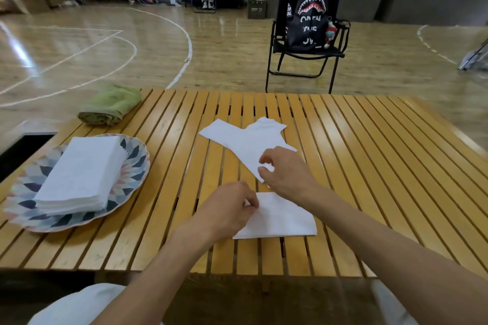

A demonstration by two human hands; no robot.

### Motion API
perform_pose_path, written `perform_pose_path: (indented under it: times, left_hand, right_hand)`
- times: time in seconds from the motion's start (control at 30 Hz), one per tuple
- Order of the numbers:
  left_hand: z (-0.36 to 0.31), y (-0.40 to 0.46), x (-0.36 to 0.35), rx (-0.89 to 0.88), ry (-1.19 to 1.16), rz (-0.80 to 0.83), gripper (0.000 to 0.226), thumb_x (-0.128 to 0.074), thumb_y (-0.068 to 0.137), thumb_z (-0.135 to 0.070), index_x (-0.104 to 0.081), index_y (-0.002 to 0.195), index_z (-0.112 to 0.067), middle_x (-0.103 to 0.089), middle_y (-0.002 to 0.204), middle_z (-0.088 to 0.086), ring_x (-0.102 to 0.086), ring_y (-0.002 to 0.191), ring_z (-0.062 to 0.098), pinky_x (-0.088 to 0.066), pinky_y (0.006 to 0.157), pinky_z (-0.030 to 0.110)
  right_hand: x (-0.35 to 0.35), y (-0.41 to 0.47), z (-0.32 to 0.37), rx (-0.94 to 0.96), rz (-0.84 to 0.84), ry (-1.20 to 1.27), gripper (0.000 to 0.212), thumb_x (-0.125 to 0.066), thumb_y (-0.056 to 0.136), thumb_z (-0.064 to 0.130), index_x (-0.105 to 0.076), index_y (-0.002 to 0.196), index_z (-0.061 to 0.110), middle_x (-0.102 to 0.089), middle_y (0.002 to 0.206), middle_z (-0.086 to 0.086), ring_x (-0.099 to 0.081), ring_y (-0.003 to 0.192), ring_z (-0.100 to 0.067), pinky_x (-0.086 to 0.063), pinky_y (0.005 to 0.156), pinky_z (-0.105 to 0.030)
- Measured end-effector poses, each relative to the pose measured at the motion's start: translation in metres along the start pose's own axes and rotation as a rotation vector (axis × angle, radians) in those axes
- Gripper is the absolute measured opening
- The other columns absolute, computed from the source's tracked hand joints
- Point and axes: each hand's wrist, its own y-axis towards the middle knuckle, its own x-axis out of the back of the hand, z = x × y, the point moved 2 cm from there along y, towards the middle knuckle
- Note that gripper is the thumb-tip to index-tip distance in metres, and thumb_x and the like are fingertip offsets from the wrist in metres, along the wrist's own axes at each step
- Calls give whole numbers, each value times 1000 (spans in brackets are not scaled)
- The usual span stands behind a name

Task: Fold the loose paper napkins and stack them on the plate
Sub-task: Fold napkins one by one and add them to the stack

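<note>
A folded white napkin (285, 217) lies near the table's front edge. My left hand (227, 207) pinches its left edge. Just beyond it, my right hand (284, 171) has its fingers curled over the near corner of the loose white napkins (237, 137), which lie overlapping in the middle of the table. At the left, a patterned plate (132, 166) bears a stack of folded napkins (81, 174).
A rolled green towel (111, 104) lies at the table's back left corner. The slatted wooden table (369, 166) has bare room on the right. Behind it on the gym floor stands a black folding chair (306, 53) with a black bag.
</note>
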Motion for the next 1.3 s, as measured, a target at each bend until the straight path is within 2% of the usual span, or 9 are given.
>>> perform_pose_path:
  times: [0.1, 0.3, 0.37, 0.6, 0.73, 0.93, 1.03, 1.13, 1.3]
  left_hand:
    - [6, 1, 2, 20, -17, -39, 20, -55, 100, -24, -72, 111, -24, -61, 113, -10, -58, 96, 7, -51, 88, 26]
    - [11, 5, 3, 36, -28, -52, 20, -54, 100, -25, -69, 113, -24, -59, 112, -8, -58, 100, 10, -50, 89, 27]
    - [10, 6, 4, 35, -45, -60, 19, -54, 100, -26, -68, 113, -25, -58, 112, -9, -57, 100, 9, -50, 88, 25]
    - [5, 8, 4, 39, -47, -76, 20, -56, 100, -25, -67, 117, -25, -58, 116, -10, -57, 104, 9, -49, 89, 24]
    - [7, 5, 8, 71, -83, -93, 25, -57, 99, -26, -62, 124, -26, -59, 117, -9, -56, 101, 7, -49, 90, 26]
    - [0, 5, 27, 235, -591, -341, 65, -71, 87, -45, -40, 143, -32, -53, 124, -12, -55, 101, -3, -42, 70, 12]
    - [-9, 7, 32, 292, -1043, -250, 74, -69, 82, -55, -43, 143, -23, -64, 126, -6, -65, 106, 6, -53, 83, 25]
    - [-20, 7, 32, 279, -1373, -116, 62, -68, 83, -46, -54, 134, -14, -74, 115, 2, -70, 107, 19, -53, 98, 42]
    - [-21, 5, 26, 326, -1497, -65, 41, -65, 94, -32, -61, 129, -10, -72, 117, 10, -70, 108, 26, -53, 100, 47]
  right_hand:
    - [-13, 34, -1, -129, -35, -100, 36, -55, 97, 34, -59, 127, 14, -61, 126, -8, -57, 115, -27, -47, 96, -42]
    - [-14, 67, -31, -395, 63, -72, 32, -68, 85, 37, -52, 101, 14, -58, 114, -10, -55, 109, -30, -46, 92, -42]
    - [-14, 72, -37, -408, 100, 71, 30, -73, 81, 35, -55, 94, 15, -63, 101, -6, -61, 95, -25, -52, 80, -38]
    - [-12, 74, -41, -394, 52, 292, 11, -69, 82, 10, -64, 90, 6, -62, 87, -4, -59, 84, -20, -49, 69, -33]
    - [7, 59, -27, -325, 9, 461, 20, -71, 86, 14, -62, 105, 13, -58, 91, 3, -55, 84, -12, -43, 64, -24]
    - [63, -4, -15, -219, 117, 870, 27, -68, 91, 9, -66, 117, 16, -68, 112, -18, -69, 97, -28, -56, 85, -39]
    - [79, -34, -20, -194, 230, 1133, 36, -70, 86, 8, -64, 121, 13, -69, 115, -16, -69, 92, -27, -55, 69, -34]
    - [77, -52, -26, -191, 341, 1229, 48, -71, 78, 14, -61, 124, 13, -70, 109, -12, -67, 92, -27, -55, 66, -31]
    - [67, -62, -32, -220, 441, 1363, 43, -61, 78, 9, -61, 121, 14, -71, 107, -10, -68, 90, -28, -55, 61, -31]
